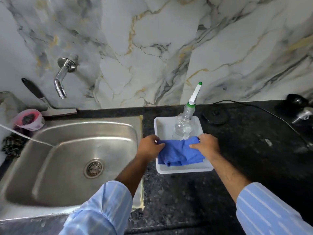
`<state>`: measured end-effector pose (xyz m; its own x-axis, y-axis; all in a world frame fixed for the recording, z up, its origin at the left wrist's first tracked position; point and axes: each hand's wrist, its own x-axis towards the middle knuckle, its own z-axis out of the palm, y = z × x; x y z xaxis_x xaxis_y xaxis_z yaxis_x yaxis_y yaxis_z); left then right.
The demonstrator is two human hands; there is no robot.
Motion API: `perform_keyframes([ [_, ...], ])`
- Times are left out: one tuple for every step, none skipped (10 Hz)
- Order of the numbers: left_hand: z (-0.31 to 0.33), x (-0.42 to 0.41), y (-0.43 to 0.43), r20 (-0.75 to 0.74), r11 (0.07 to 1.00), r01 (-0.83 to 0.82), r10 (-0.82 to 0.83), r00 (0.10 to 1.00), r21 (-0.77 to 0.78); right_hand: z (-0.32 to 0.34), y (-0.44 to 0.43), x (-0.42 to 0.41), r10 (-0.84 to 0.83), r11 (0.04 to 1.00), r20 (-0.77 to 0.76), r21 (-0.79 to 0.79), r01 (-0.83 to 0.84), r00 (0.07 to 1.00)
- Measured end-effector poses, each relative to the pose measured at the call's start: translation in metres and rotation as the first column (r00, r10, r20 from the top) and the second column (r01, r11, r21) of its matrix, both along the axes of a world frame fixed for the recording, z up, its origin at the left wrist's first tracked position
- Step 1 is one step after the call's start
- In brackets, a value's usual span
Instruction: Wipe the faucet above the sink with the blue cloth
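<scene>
From your head camera, both of your hands are on the blue cloth (180,154), which sags in folds over the front of the white tray (184,169) on the dark counter (254,158). Your left hand (149,146) pinches the cloth's upper left corner between thumb and curled fingers. Your right hand (207,145) grips the upper right edge, with the thumb pressed on top of the fabric and the fingers closed around it. A clear spray bottle (185,123) stands in the tray just behind the cloth. The faucet (61,78) juts from the marble wall above the steel sink (67,155), well apart from your hands.
</scene>
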<state>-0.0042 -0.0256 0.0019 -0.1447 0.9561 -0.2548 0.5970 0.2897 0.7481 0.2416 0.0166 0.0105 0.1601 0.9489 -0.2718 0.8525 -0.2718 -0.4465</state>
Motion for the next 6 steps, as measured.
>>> perform_keyframes([
  [-0.013,0.029,0.01,-0.346,0.986,0.161,-0.162,0.924,-0.03,-0.02,0.008,0.002,0.039,0.999,0.082,-0.014,-0.038,0.996],
  [-0.022,0.042,0.016,-0.54,0.961,0.269,-0.261,0.8,-0.065,-0.035,0.012,0.001,0.074,0.997,0.148,-0.041,-0.068,0.986],
  [-0.034,0.049,0.019,-0.718,0.919,0.369,-0.348,0.603,-0.136,-0.054,0.013,0.002,0.171,0.985,0.225,-0.075,-0.158,0.959],
  [-0.035,0.047,0.015,-0.762,0.891,0.428,-0.38,0.524,-0.149,-0.05,0.006,-0.004,0.224,0.971,0.292,-0.148,-0.187,0.93],
  [-0.022,0.023,0.012,-0.763,0.883,0.469,-0.323,0.56,-0.03,-0.006,-0.007,-0.009,0.219,0.965,0.283,-0.203,-0.165,0.934],
  [-0.001,-0.011,0.01,-0.765,0.881,0.468,-0.254,0.591,0.069,0.032,-0.016,-0.011,0.219,0.957,0.198,-0.235,-0.171,0.955],
])
